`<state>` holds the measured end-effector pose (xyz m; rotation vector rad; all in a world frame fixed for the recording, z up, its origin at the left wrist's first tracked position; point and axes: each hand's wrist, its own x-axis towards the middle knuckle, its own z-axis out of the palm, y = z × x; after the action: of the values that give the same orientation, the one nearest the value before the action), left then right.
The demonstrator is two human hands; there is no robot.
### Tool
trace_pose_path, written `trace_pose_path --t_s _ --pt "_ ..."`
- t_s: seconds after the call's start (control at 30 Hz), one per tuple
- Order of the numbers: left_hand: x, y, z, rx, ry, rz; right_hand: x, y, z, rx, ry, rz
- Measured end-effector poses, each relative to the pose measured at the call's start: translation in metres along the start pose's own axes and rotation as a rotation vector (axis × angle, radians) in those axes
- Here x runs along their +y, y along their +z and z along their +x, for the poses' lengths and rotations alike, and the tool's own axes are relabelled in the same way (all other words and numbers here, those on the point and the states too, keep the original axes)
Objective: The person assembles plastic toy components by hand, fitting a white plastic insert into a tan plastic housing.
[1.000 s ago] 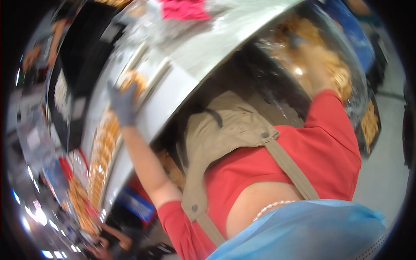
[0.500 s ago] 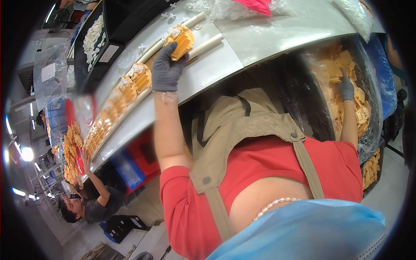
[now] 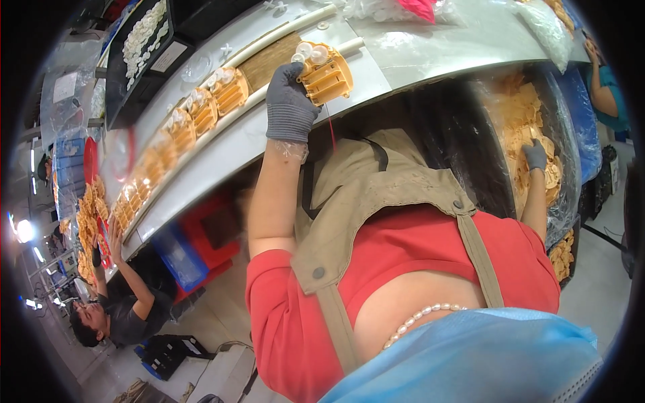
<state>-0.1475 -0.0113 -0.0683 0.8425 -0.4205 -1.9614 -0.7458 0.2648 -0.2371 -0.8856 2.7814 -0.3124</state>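
Note:
My left hand (image 3: 292,101), in a grey knit glove, is closed round the edge of an orange plastic housing (image 3: 329,79) with ribbed slots. Round white plastic wheels (image 3: 312,52) sit on its upper side. The housing is held up over the near edge of the bench. Further left, a row of similar orange housings (image 3: 205,111) rests between two white rails (image 3: 259,95). My right hand (image 3: 535,156), also gloved, reaches into a plastic-lined bin among loose orange plastic parts (image 3: 527,107). Its fingers are bent against one of them, partly hidden.
A black tray holds small white pieces (image 3: 144,43) beyond the rails. Bags of clear and white pieces (image 3: 547,37) lie on the metal bench (image 3: 430,60). A co-worker (image 3: 127,302) works at the far left; another person's arm (image 3: 603,91) shows at right. Blue and red crates (image 3: 181,258) stand below.
My left hand has moved right and nearer me, carrying the orange housing off the rails. My right hand has shifted nearer me within the bin, its fingers more bent.

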Motion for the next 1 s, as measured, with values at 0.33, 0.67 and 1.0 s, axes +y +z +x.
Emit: trace_pose_path --t_s 0.33,0.67,1.0 --pt "-0.001 -0.004 -0.032 -0.190 -0.027 -0.209 -0.185 -0.096 -0.026 0.119 -0.941 0.540" --pt "-0.011 -0.013 -0.051 -0.220 0.110 0.011 -0.422 -0.051 -0.246 -1.078 -0.545 1.091" --pt "-0.015 -0.013 -0.059 -0.264 0.267 0.118 -0.442 -0.036 -0.252 -1.094 -0.568 0.966"
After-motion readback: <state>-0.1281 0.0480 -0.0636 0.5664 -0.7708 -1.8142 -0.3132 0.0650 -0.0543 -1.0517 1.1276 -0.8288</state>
